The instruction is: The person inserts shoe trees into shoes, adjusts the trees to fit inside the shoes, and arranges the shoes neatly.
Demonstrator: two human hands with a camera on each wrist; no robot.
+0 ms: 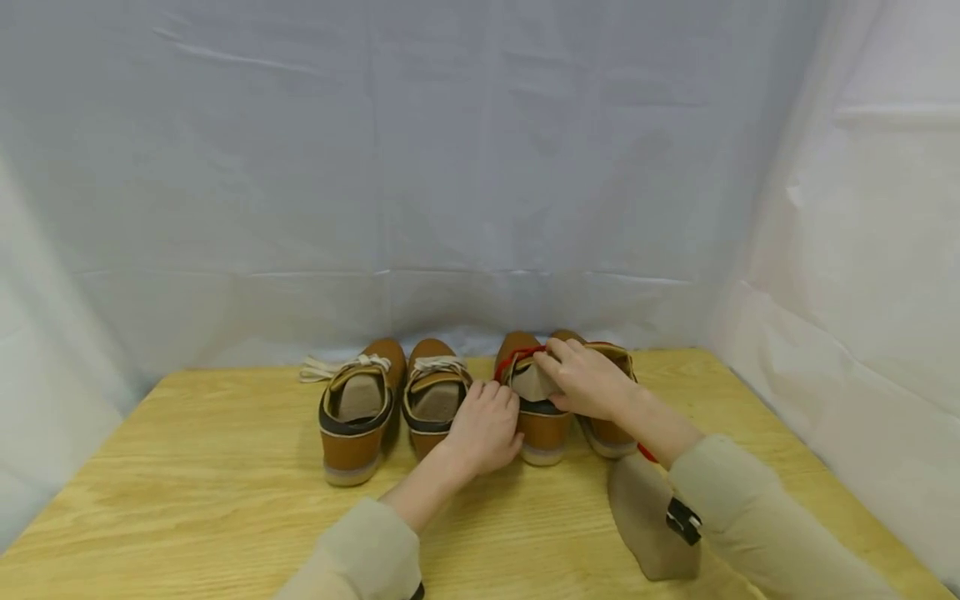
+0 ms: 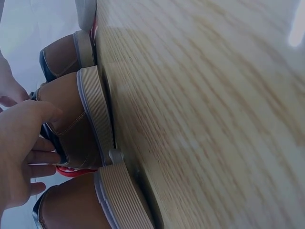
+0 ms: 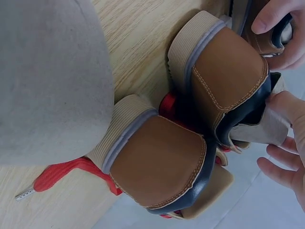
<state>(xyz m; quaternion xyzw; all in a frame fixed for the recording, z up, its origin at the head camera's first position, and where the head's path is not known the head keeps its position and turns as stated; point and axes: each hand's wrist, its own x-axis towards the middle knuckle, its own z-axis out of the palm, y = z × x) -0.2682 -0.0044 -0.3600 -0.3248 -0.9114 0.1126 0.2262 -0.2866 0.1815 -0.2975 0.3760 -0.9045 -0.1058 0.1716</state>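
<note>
In the head view my right hand [image 1: 592, 379] reaches over the left red-laced brown shoe [image 1: 543, 429]. Its thumb and fingers pinch a grey-beige insole [image 3: 259, 129] that sticks up out of that shoe's opening, as the right wrist view shows. My left hand [image 1: 487, 425] is at the left side of the same shoe's heel, between it and a white-laced shoe [image 1: 430, 346]. In the left wrist view, its thumb overlaps the heel and its fingers are loosely spread. The other red-laced shoe [image 3: 159, 162] stands to the right, partly behind my right hand.
A second white-laced shoe [image 1: 352, 450] stands at the left of the row. One loose insole [image 1: 645, 517] lies on the wooden table [image 1: 187, 500] under my right forearm. A red lace [image 3: 62, 174] trails onto the table. White sheeting [image 1: 480, 167] hangs behind the shoes.
</note>
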